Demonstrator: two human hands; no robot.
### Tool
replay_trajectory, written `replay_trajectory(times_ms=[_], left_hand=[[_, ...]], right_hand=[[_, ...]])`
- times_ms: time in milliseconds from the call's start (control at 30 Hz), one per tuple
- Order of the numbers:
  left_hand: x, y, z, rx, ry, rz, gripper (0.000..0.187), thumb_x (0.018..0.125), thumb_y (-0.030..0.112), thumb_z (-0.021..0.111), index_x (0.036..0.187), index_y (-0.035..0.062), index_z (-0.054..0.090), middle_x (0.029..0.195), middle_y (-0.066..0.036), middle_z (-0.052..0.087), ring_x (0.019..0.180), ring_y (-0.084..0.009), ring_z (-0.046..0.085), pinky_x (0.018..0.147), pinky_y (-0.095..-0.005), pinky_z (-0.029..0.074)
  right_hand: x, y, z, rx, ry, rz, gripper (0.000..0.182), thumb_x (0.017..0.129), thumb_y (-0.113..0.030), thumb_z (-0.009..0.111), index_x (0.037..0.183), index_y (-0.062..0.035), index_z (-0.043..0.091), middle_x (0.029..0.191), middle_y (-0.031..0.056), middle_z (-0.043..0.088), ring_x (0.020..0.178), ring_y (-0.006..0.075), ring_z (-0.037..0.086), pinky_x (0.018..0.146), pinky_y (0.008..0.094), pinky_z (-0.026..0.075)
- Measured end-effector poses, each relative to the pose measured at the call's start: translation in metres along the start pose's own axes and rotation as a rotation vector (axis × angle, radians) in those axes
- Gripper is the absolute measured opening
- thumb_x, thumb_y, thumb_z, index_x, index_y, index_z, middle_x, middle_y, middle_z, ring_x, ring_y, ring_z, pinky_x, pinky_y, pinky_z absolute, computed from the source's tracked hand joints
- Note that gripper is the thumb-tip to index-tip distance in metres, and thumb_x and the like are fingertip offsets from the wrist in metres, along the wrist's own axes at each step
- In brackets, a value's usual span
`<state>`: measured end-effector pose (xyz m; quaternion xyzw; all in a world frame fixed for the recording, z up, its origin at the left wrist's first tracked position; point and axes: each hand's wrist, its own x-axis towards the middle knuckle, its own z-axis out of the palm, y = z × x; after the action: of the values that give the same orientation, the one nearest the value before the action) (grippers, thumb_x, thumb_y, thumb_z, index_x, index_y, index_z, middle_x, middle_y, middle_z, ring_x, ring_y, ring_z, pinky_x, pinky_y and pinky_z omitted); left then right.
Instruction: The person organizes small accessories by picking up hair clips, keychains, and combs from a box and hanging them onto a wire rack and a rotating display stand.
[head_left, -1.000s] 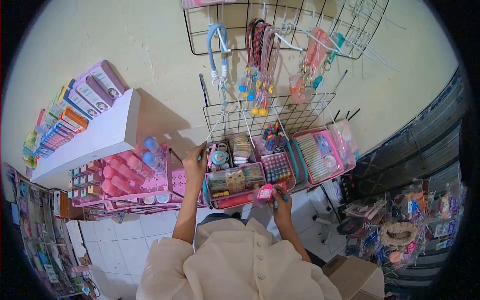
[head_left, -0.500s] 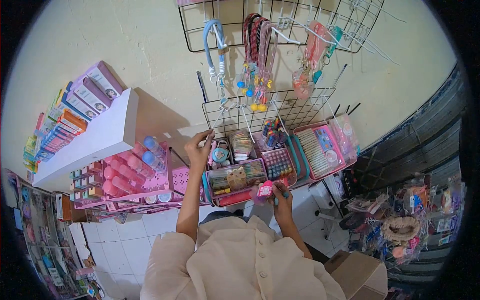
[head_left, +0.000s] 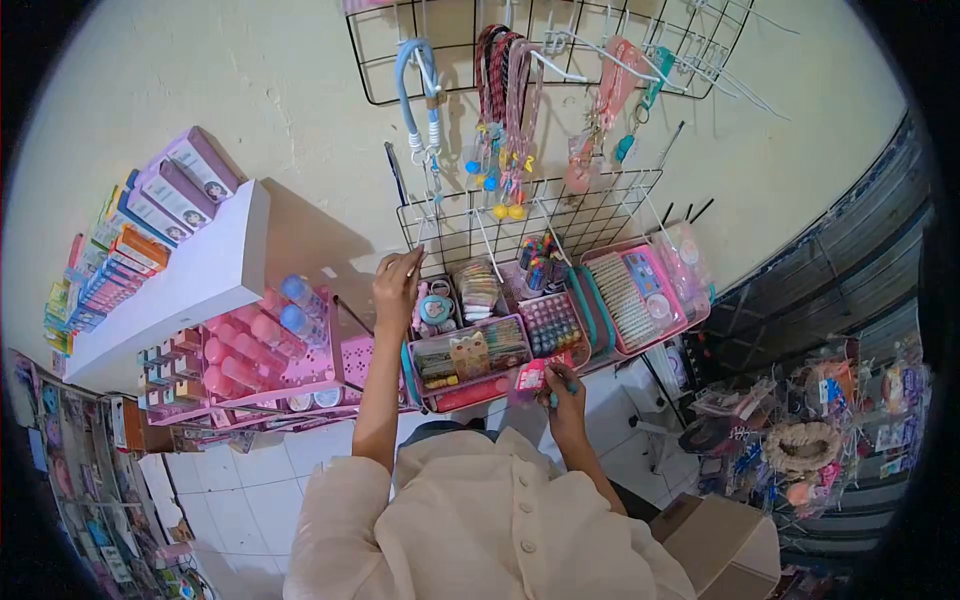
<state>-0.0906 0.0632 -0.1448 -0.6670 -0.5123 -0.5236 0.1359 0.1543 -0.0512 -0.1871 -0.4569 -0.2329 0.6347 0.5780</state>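
Note:
My left hand (head_left: 397, 286) is raised at the lower wire grid (head_left: 590, 208), its fingertips pinched at the free end of a white hook (head_left: 421, 232). My right hand (head_left: 566, 397) is closed on small pink items (head_left: 530, 377) with a bright pink label, above the front edge of the bins; a bit of teal shows between the fingers. Their exact kind is too small to make out. Between my hands are a clear pencil box (head_left: 472, 356) with a bear motif, round-topped beads or balls (head_left: 552, 325) in rows, and a packet stack (head_left: 477, 287).
Lanyards (head_left: 507, 80) and key straps (head_left: 418, 95) hang from the upper grid (head_left: 370, 75). Pink bottles (head_left: 245, 350) stand on a pink rack at left, below a white shelf (head_left: 215, 255) of boxes. Hair accessories (head_left: 800, 447) hang at right, near a cardboard box (head_left: 725, 545).
My left hand has moved slightly up at the hook, its fingers now more curled. My right hand keeps its hold on the pink items. The view has shifted a little.

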Motion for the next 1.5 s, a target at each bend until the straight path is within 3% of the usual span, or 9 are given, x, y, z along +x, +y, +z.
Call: replay_trajectory(times_ms=[333,400,500,533,600,900,1500], left_hand=[[0.007,0.004,0.001,0.009,-0.099,0.097,0.022,0.061,-0.002,0.058,0.082,0.0045,0.057,0.069,-0.008,0.056,0.062,-0.0214,0.051,0.055,-0.0296,0.042],[0.006,0.005,0.005,0.024,-0.154,0.085,0.033,0.053,-0.006,0.053,0.085,0.0036,0.055,0.068,-0.008,0.055,0.064,-0.0232,0.050,0.060,-0.0311,0.042],[0.009,0.008,0.009,0.026,-0.173,0.118,0.035,0.051,-0.006,0.053,0.084,0.0034,0.055,0.069,-0.007,0.055,0.066,-0.0230,0.050,0.061,-0.0313,0.042],[0.008,0.008,0.010,0.025,-0.173,0.118,0.035,0.051,-0.006,0.053,0.084,0.0034,0.055,0.069,-0.007,0.055,0.066,-0.0230,0.050,0.061,-0.0313,0.042],[0.005,0.007,0.014,0.049,-0.159,0.089,0.021,0.061,0.000,0.058,0.080,0.0060,0.058,0.068,-0.007,0.055,0.064,-0.0208,0.051,0.058,-0.0302,0.042],[0.010,0.011,0.014,0.071,-0.079,0.116,0.018,0.061,0.001,0.059,0.079,0.0051,0.057,0.064,-0.005,0.055,0.061,-0.0195,0.050,0.059,-0.0294,0.041],[0.019,0.015,0.004,0.082,-0.135,0.123,0.022,0.060,-0.001,0.058,0.081,0.0055,0.057,0.068,-0.006,0.057,0.063,-0.0197,0.051,0.061,-0.0295,0.040]], right_hand=[[0.001,0.001,0.003,0.004,-0.006,0.011,0.014,0.072,-0.009,0.055,0.083,-0.0017,0.050,0.063,0.0021,0.049,0.045,0.0078,0.040,0.039,0.0191,0.030],[0.001,0.001,0.003,-0.011,0.008,0.004,0.014,0.072,-0.009,0.056,0.083,-0.0015,0.050,0.064,0.0022,0.049,0.045,0.0076,0.040,0.039,0.0190,0.029],[0.001,0.001,0.000,-0.001,-0.006,0.022,0.015,0.072,-0.009,0.055,0.083,-0.0011,0.050,0.065,0.0024,0.049,0.046,0.0074,0.041,0.038,0.0189,0.030],[0.001,0.001,-0.001,-0.001,-0.010,0.026,0.015,0.072,-0.009,0.055,0.083,-0.0007,0.050,0.066,0.0025,0.049,0.047,0.0075,0.041,0.038,0.0190,0.030],[0.003,0.003,-0.002,0.001,-0.013,0.028,0.015,0.072,-0.009,0.055,0.084,-0.0004,0.049,0.067,0.0025,0.049,0.047,0.0076,0.041,0.038,0.0191,0.030],[0.004,0.001,0.001,0.036,0.005,0.034,0.015,0.072,-0.008,0.055,0.083,-0.0005,0.049,0.064,0.0023,0.048,0.046,0.0076,0.040,0.039,0.0192,0.030],[0.008,0.001,0.001,0.028,0.017,0.042,0.014,0.071,-0.012,0.058,0.078,-0.0019,0.052,0.060,0.0008,0.048,0.045,0.0077,0.040,0.039,0.0197,0.030]])
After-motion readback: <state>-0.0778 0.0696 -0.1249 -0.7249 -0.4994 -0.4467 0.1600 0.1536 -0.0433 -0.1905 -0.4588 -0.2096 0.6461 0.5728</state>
